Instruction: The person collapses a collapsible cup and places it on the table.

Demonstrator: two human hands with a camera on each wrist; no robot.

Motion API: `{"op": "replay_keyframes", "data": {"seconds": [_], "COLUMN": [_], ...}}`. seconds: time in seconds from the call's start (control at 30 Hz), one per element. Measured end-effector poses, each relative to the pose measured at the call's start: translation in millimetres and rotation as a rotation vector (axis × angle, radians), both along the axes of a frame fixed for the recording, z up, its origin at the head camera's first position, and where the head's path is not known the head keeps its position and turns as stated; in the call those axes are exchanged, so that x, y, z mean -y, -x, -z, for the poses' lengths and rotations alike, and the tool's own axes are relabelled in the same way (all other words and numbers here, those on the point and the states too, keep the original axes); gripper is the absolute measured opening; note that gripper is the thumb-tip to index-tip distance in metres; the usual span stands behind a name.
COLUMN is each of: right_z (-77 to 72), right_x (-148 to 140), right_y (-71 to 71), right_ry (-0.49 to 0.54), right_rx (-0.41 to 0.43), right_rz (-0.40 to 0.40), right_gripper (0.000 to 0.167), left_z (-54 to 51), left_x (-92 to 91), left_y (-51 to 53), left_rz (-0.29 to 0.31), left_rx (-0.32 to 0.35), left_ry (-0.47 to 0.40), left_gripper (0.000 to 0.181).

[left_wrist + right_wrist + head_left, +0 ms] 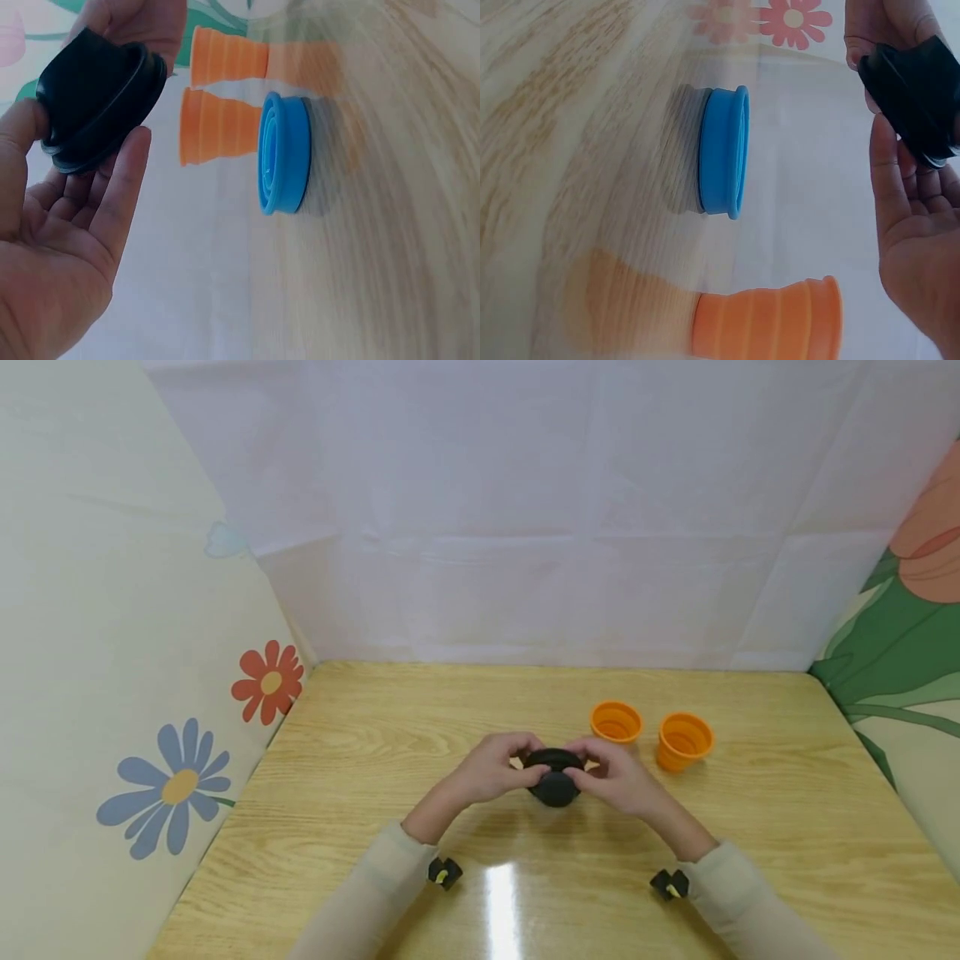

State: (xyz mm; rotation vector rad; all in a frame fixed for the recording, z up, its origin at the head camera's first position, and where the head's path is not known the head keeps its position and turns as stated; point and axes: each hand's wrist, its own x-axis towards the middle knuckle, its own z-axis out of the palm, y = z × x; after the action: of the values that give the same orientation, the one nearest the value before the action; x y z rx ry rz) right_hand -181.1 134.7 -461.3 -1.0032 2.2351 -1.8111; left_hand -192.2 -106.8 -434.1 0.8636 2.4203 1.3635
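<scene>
- Presently, the black cup (556, 790), smooth and rubber-like with stepped folds, is held in the air above the table (337, 852), which shows shiny wood grain.
- The left hand (491, 768) grips one side of it between thumb and fingers; the right hand (617, 777) grips the opposite side likewise.
- A blue ring (296, 154) (it resembles a flattened cup) lies on the table.
- Near it, one orange cup (617, 725) and another orange cup (685, 739) stand upright, ribbed and tapering downward.

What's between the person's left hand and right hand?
A black, rimmed object, which the left hand and right hand both hold; the head view shows it.
</scene>
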Motion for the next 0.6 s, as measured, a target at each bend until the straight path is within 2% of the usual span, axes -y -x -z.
{"op": "replay_keyframes", "data": {"seconds": [0.13, 0.27, 0.33, 0.47, 0.6], "right_z": [0.1, -0.6, -0.9, -2.2, -3.0], "right_x": [2.6, 4.1, 4.6, 5.4, 5.4], "right_y": [-1.0, -2.6, -3.4, -5.3, -5.9], "right_ry": [-0.001, -0.029, -0.040, -0.042, -0.021], "right_rx": [-0.102, -0.179, -0.206, -0.213, -0.149], "right_rz": [0.073, 0.192, 0.242, 0.296, 0.302], "right_gripper": [0.018, 0.016, 0.015, 0.016, 0.022], "left_z": [1.1, 1.8, 0.9, -1.0, -0.9], "left_x": [-2.8, -5.0, -4.9, -3.2, -2.5], "left_y": [-0.2, -0.9, -2.2, -3.6, -3.0], "left_rz": [-0.037, -0.059, -0.050, -0.013, -0.007], "left_rx": [-0.048, -0.031, -0.009, -0.003, -0.015], "left_ry": [-0.014, -0.070, -0.127, -0.204, -0.222], "left_gripper": [0.012, 0.019, 0.021, 0.024, 0.026]}}
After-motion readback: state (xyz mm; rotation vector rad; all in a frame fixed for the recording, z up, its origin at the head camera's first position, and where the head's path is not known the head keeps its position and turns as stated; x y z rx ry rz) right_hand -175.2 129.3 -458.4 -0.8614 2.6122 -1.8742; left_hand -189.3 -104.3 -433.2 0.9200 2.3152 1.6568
